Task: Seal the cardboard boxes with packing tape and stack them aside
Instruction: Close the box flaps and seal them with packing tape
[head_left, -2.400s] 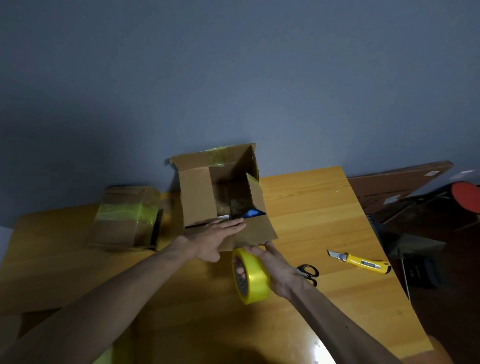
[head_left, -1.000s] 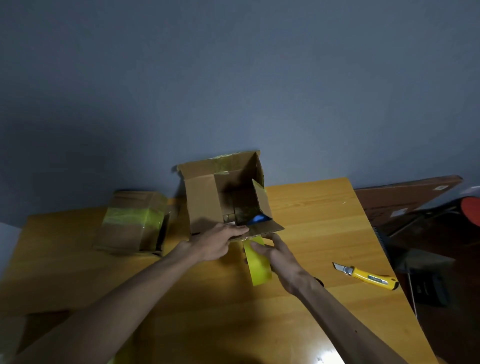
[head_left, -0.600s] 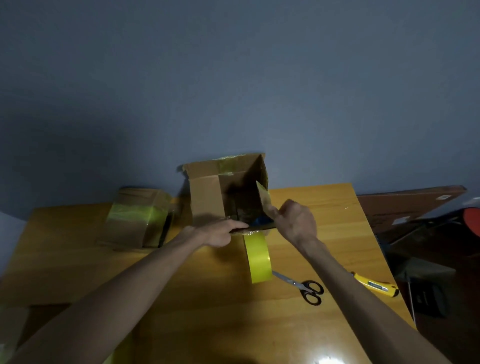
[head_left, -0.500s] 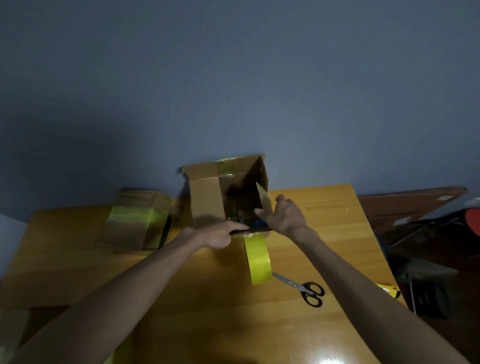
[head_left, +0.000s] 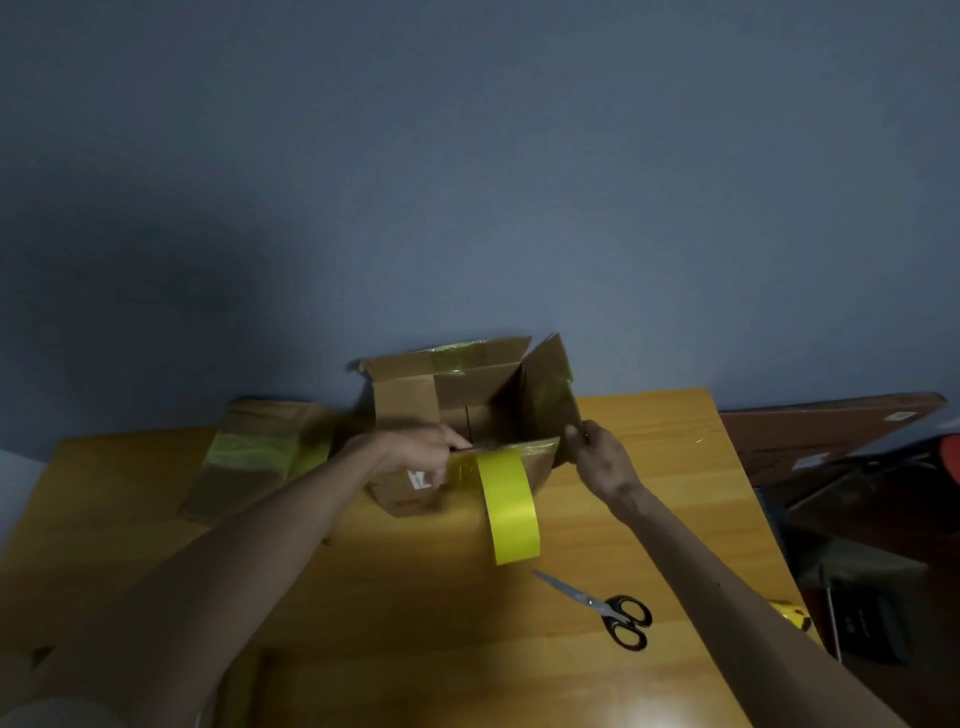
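An open cardboard box (head_left: 405, 410) stands at the far side of the wooden table (head_left: 415, 597), its flaps up. My left hand (head_left: 415, 452) grips the box's near flap at the rim. My right hand (head_left: 597, 457) pinches the lower edge of the right flap (head_left: 545, 400), which stands raised. A yellow tape roll (head_left: 506, 506) stands on edge against the box's front, between my hands; neither hand touches it. A second box (head_left: 254, 452), wrapped with yellowish tape, lies to the left.
Black-handled scissors (head_left: 608, 608) lie on the table near right. A yellow utility knife (head_left: 792, 613) pokes out past my right forearm at the table's right edge. A brown board (head_left: 831, 421) and dark clutter sit beyond that edge. A grey wall rises behind.
My right hand let go of the tape roll, left it standing by the box, and moved to the right flap, swinging it outward. My left hand lifted the near flap upright.
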